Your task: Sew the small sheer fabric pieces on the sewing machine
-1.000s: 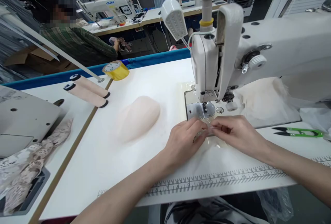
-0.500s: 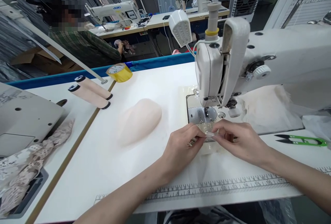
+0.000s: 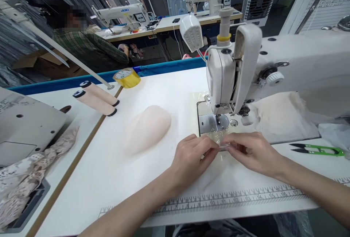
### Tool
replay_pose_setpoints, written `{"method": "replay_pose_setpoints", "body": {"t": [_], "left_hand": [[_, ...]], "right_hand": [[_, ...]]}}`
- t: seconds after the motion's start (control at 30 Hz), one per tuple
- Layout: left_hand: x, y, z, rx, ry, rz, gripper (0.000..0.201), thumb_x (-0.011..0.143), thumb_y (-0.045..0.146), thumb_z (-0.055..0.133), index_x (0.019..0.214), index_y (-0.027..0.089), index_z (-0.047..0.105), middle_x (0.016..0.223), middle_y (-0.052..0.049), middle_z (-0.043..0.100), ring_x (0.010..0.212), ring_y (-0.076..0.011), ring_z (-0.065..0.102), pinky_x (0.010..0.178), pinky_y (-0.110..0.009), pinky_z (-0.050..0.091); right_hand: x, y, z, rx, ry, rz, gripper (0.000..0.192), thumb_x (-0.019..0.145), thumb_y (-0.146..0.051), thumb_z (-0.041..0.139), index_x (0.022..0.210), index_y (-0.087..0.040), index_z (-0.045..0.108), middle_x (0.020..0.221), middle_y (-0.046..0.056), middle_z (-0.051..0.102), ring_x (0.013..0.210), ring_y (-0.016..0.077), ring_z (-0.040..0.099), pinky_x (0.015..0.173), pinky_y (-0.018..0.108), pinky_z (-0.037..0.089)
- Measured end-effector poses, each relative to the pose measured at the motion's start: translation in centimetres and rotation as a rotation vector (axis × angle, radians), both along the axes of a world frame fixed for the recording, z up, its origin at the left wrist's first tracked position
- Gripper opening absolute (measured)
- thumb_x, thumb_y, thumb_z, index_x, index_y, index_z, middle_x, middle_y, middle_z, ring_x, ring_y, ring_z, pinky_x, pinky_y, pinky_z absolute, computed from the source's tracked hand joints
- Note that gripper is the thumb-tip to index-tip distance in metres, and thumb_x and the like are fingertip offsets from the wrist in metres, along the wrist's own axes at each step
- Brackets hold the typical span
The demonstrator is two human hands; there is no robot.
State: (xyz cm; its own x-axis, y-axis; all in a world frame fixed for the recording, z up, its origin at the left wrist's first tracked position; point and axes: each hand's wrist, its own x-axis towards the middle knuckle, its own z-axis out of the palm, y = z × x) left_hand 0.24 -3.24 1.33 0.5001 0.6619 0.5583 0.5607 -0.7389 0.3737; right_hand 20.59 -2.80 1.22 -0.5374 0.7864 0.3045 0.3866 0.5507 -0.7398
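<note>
Between my two hands is a small, thin, clear strip (image 3: 224, 147), pinched at both ends just in front of the needle plate. My left hand (image 3: 193, 155) has thumb and forefinger closed on its left end; my right hand (image 3: 253, 153) grips the right end the same way. The strip's exact kind is hard to make out. Above and behind the fingers stands the white sewing machine (image 3: 222, 73), its presser foot (image 3: 218, 119) over the shiny plate. A pale pink moulded bra cup (image 3: 153, 127) lies on the table left of my hands.
Green thread snips (image 3: 319, 150) and a stack of pale fabric (image 3: 284, 116) lie on the right. At left are a yellow tape roll (image 3: 127, 78), two thread spools (image 3: 95, 100) and lace fabric (image 3: 43, 171). A ruler strip (image 3: 218, 202) runs along the front edge. A co-worker (image 3: 84, 43) sits beyond.
Both hands stay pinched on the strip and have shifted very slightly toward me, with the right fingers adjusting their hold. The view has tilted a little.
</note>
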Motion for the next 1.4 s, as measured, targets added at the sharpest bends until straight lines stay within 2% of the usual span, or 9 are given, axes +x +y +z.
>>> {"method": "replay_pose_setpoints", "body": {"t": [0.1, 0.27, 0.33, 0.5, 0.67, 0.77, 1.0, 1.17, 1.4], "left_hand": [[0.0, 0.0, -0.1, 0.052, 0.019, -0.02, 0.009, 0.088, 0.015, 0.058, 0.082, 0.019, 0.053, 0.064, 0.007, 0.063, 0.049, -0.0065, 0.052, 0.053, -0.022, 0.038], [0.1, -0.3, 0.0, -0.06, -0.017, 0.023, 0.012, 0.089, 0.015, 0.053, 0.101, 0.019, 0.053, 0.071, 0.004, 0.067, 0.06, -0.009, 0.061, 0.059, -0.022, 0.047], [0.2, -0.3, 0.1, -0.07, -0.014, -0.001, 0.015, 0.089, 0.013, 0.053, 0.102, 0.019, 0.056, 0.073, 0.004, 0.068, 0.06, -0.0088, 0.061, 0.06, -0.022, 0.048], [0.1, -0.4, 0.5, -0.228, -0.115, -0.027, 0.007, 0.086, 0.014, 0.059, 0.081, 0.019, 0.062, 0.07, 0.003, 0.068, 0.061, -0.0093, 0.061, 0.058, -0.022, 0.048], [0.3, -0.2, 0.4, -0.704, -0.144, -0.095, 0.007, 0.083, 0.018, 0.065, 0.076, 0.019, 0.064, 0.066, 0.003, 0.067, 0.056, -0.0094, 0.059, 0.05, -0.02, 0.044], [0.6, 0.2, -0.3, -0.458, 0.031, -0.037, 0.008, 0.082, 0.018, 0.065, 0.074, 0.02, 0.064, 0.066, 0.003, 0.066, 0.059, -0.0113, 0.058, 0.059, -0.026, 0.041], [0.6, 0.9, -1.4, 0.005, 0.238, 0.09, 0.013, 0.087, 0.025, 0.059, 0.097, 0.017, 0.06, 0.092, -0.005, 0.067, 0.082, -0.0192, 0.058, 0.069, -0.032, 0.038], [0.3, 0.6, -1.3, 0.27, 0.286, 0.028, 0.013, 0.087, 0.014, 0.058, 0.098, 0.018, 0.064, 0.105, -0.003, 0.069, 0.092, -0.0197, 0.059, 0.076, -0.035, 0.039], [0.3, -0.1, -1.1, 0.258, 0.413, -0.013, 0.026, 0.091, 0.013, 0.051, 0.114, 0.018, 0.062, 0.118, -0.004, 0.066, 0.105, -0.02, 0.059, 0.081, -0.036, 0.039]], "right_hand": [[0.0, 0.0, -0.1, 0.084, 0.035, 0.003, 0.018, 0.09, -0.014, 0.049, 0.097, -0.02, 0.064, 0.076, 0.0, 0.068, 0.061, 0.0088, 0.058, 0.055, 0.02, 0.045], [0.7, -0.5, -0.9, 0.624, -0.072, -0.032, 0.02, 0.086, -0.011, 0.057, 0.1, -0.022, 0.065, 0.065, -0.002, 0.065, 0.054, 0.0114, 0.058, 0.048, 0.024, 0.044], [1.1, -0.8, -1.0, 0.712, -0.182, 0.008, 0.024, 0.086, -0.011, 0.055, 0.102, -0.026, 0.066, 0.066, -0.001, 0.066, 0.055, 0.014, 0.06, 0.049, 0.027, 0.044], [1.4, -0.9, -0.2, 0.6, -0.236, 0.071, 0.023, 0.088, -0.014, 0.051, 0.093, -0.027, 0.069, 0.063, 0.0, 0.066, 0.056, 0.0158, 0.06, 0.051, 0.03, 0.045], [1.0, 0.2, 1.4, 0.048, -0.109, 0.075, 0.018, 0.091, -0.029, 0.053, 0.085, -0.021, 0.069, 0.054, -0.004, 0.058, 0.045, 0.0088, 0.05, 0.043, 0.022, 0.038], [0.6, 0.9, 1.5, -0.185, -0.179, 0.005, 0.02, 0.09, -0.031, 0.055, 0.08, -0.021, 0.069, 0.05, -0.005, 0.054, 0.045, 0.0086, 0.048, 0.042, 0.02, 0.035], [0.0, 2.0, -0.4, 0.065, -0.339, -0.165, 0.018, 0.09, -0.023, 0.053, 0.091, -0.023, 0.071, 0.083, 0.0, 0.072, 0.069, 0.0147, 0.063, 0.06, 0.025, 0.044], [-0.1, 2.3, -0.8, 0.099, -0.383, -0.213, 0.019, 0.09, -0.027, 0.052, 0.091, -0.025, 0.072, 0.078, 0.001, 0.072, 0.07, 0.0158, 0.064, 0.057, 0.024, 0.042], [0.7, 2.6, -1.1, 0.339, -0.545, -0.32, 0.029, 0.094, -0.032, 0.045, 0.092, -0.024, 0.072, 0.077, 0.003, 0.07, 0.061, 0.0143, 0.06, 0.049, 0.026, 0.03]]}}
